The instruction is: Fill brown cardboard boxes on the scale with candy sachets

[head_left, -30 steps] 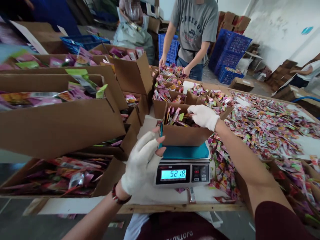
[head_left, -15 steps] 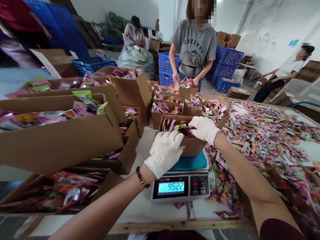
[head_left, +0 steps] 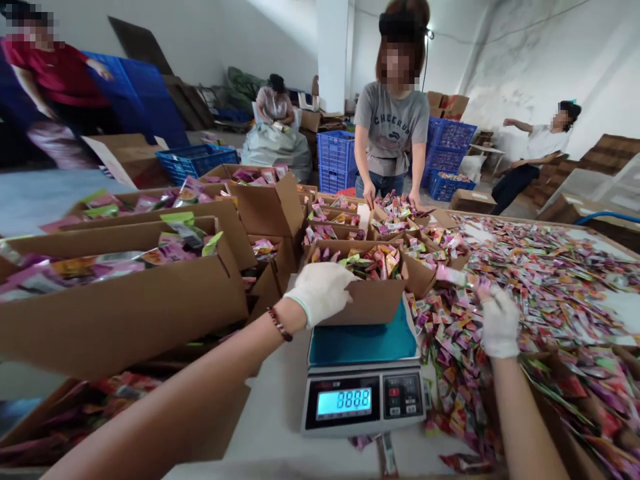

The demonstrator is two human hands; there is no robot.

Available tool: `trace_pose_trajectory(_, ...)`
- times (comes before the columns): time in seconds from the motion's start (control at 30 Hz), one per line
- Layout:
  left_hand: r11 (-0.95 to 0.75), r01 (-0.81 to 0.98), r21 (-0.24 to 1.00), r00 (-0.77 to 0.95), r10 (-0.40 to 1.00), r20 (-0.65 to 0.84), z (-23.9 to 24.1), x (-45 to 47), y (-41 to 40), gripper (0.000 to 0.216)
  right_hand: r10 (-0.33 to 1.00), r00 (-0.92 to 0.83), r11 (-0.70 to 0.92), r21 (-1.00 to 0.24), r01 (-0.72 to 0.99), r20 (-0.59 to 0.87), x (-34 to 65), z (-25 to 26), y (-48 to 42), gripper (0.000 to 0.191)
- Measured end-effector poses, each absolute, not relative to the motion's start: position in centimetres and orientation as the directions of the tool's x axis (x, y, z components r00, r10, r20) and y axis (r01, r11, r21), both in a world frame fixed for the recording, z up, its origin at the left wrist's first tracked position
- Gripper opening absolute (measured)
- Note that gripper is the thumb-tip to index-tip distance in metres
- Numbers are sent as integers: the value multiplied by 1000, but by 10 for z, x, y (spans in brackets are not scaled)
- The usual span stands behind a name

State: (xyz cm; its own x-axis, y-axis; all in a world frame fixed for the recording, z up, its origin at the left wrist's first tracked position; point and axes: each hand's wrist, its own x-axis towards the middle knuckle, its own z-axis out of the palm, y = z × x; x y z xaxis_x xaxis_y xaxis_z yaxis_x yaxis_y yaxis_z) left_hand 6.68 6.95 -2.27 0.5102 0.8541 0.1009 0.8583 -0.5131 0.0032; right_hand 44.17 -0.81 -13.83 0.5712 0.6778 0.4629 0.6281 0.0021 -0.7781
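Observation:
In a white glove, my left hand (head_left: 324, 290) grips the near left side of an open cardboard box (head_left: 373, 303), its fingertips partly hidden. Small colourful packets (head_left: 373, 260) fill this box. The box stands on the teal plate (head_left: 363, 343) of a digital scale (head_left: 364, 400), whose lit display shows blurred digits. My right hand (head_left: 500, 321), also gloved, is to the right of the box, above the loose packets. Between its fingers is a pink and white packet (head_left: 453, 275), pointing left towards the box.
Filled cardboard boxes (head_left: 125, 300) crowd the left. A heap of loose packets (head_left: 550, 280) spreads across the table on the right, with more boxes at the lower right. Opposite, a co-worker in a grey shirt (head_left: 393, 127) handles packets. Blue crates (head_left: 337, 160) stand behind.
My right hand has left the box and moved right, now with a packet in its fingers. The box sits slightly farther left, and the display digits differ from the earlier 452.2.

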Motion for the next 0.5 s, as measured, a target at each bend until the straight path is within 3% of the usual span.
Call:
trace_pose_trajectory(0.07, -433, 901, -5, 430, 892, 138, -13, 55, 86, 26, 750, 570, -159, -746, 647, 334, 437, -202, -19, 31)
trace_pose_trajectory(0.17, -320, 947, -20, 319, 934, 163, -5, 43, 118, 35, 790, 554, -224, -718, 659, 262, 413, -286, -36, 37)
trace_pose_trajectory(0.23, -272, 962, -31, 274, 949, 160, -8, 41, 140, 37, 826, 484, -271, -549, 791, 289, 399, -328, -44, 45)
trace_pose_trajectory(0.33, -217, 975, -43, 221, 964, 151, -17, 43, 170, 39, 859, 427, -332, -327, 885, 282, 394, -371, -45, 52)
trace_pose_trajectory(0.5, -203, 978, -53, 209, 966, 149, -13, 38, 197, 40, 865, 386, -302, -283, 911, 321, 407, -412, -38, 49)
